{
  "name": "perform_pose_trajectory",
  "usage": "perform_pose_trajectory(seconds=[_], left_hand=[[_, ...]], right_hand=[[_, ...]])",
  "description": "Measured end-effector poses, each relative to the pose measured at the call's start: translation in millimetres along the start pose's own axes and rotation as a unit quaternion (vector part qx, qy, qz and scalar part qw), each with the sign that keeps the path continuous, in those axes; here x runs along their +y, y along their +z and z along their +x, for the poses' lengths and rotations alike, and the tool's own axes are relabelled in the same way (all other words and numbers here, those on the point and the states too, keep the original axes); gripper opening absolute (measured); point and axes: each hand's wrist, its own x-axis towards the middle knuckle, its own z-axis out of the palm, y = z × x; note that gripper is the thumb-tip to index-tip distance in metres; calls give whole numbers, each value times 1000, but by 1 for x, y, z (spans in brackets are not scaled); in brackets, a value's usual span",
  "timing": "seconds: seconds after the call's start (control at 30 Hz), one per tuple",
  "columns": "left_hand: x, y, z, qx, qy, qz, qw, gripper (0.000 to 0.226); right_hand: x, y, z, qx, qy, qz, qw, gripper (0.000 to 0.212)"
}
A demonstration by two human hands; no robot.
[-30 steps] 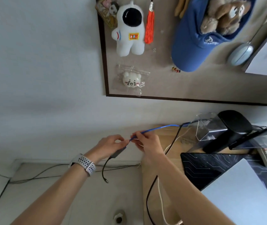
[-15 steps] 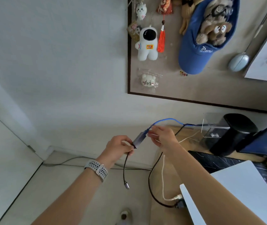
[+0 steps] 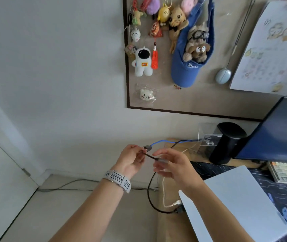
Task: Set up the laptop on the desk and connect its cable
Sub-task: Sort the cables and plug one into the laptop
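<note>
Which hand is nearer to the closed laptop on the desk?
Right. The right hand hovers just beyond the laptop's near-left corner, pinching the adapter's plug. The left hand is further left, off the desk edge, holding the adapter.

Only one thing reads here: a handwritten "05" at the top of the paper sheet (image 3: 268,55) on the far right. The white stitching on the blue cap (image 3: 185,70) is too blurred to make out.
</note>
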Motion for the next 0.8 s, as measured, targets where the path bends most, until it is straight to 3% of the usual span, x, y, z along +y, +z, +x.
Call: perform_pose_trajectory(seconds=[0.1, 0.23, 0.33, 0.5, 0.6, 0.8], left_hand=[[2, 13, 5, -23, -25, -71, 997, 27], [1, 26, 8, -66, -38, 1, 997, 22], [-4, 29, 7, -72, -49, 12, 996, 23], [-8, 23, 7, -125, -57, 6, 991, 26], [-7, 21, 9, -152, -65, -8, 986, 12], [6, 35, 20, -174, -64, 35, 982, 23]], right_hand=[[-14, -4, -15, -15, -19, 23, 999, 12], [-30, -1, -17, 42, -88, 38, 995, 25], [-40, 3, -10, 105, -123, 61, 985, 24], [-41, 9, -7, 125, -178, 52, 975, 16], [-37, 17, -7, 134, -236, -25, 962, 19], [-47, 33, 5, 188, -295, -176, 920, 24]])
